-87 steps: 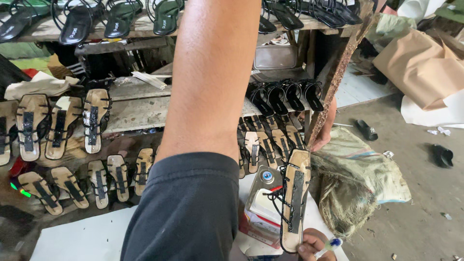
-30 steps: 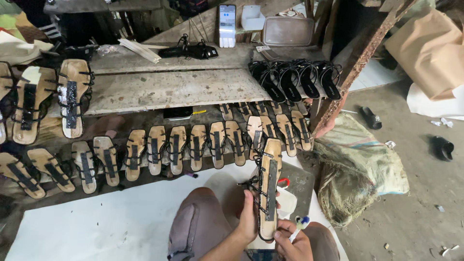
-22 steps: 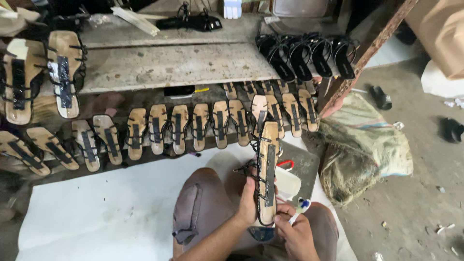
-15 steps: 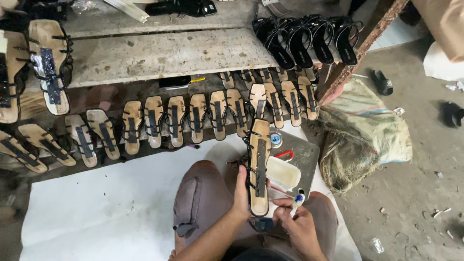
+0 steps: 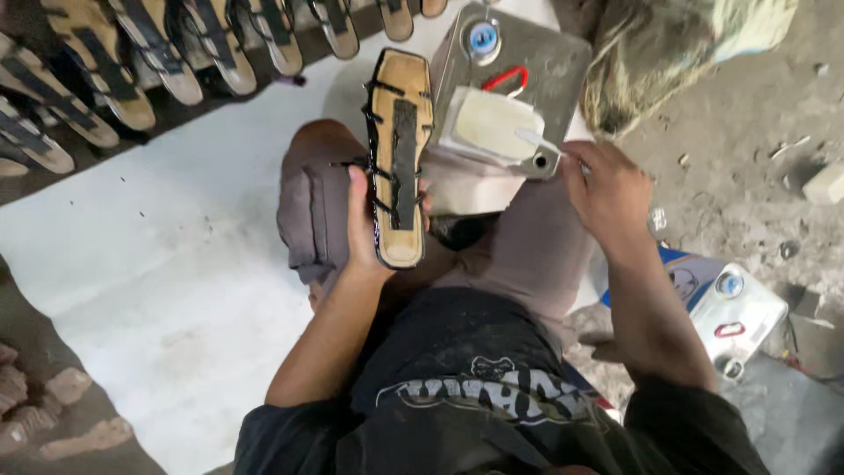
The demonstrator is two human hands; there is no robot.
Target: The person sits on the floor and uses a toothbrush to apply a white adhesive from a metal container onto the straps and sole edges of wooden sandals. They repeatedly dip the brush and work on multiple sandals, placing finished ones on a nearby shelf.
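My left hand (image 5: 362, 220) grips a tan sandal sole (image 5: 400, 158) with black straps, held lengthwise above my knee with its underside facing up. My right hand (image 5: 608, 192) is closed around a small brush handle (image 5: 538, 141) whose tip rests in an open metal can of pale glue (image 5: 492, 127). That can sits tilted on a flat grey tin (image 5: 545, 66) just past my knees. Sandal and glue can are side by side, almost touching.
A row of similar strapped sandal soles (image 5: 176, 53) lies along the top left. A white sheet (image 5: 149, 255) covers the floor on the left. A woven sack (image 5: 668, 53) is at top right, another rectangular tin (image 5: 734, 312) by my right elbow.
The view has tilted down from the shelves to my lap. The sandal stays in my left hand; my right hand has moved right with the brush to the glue can.
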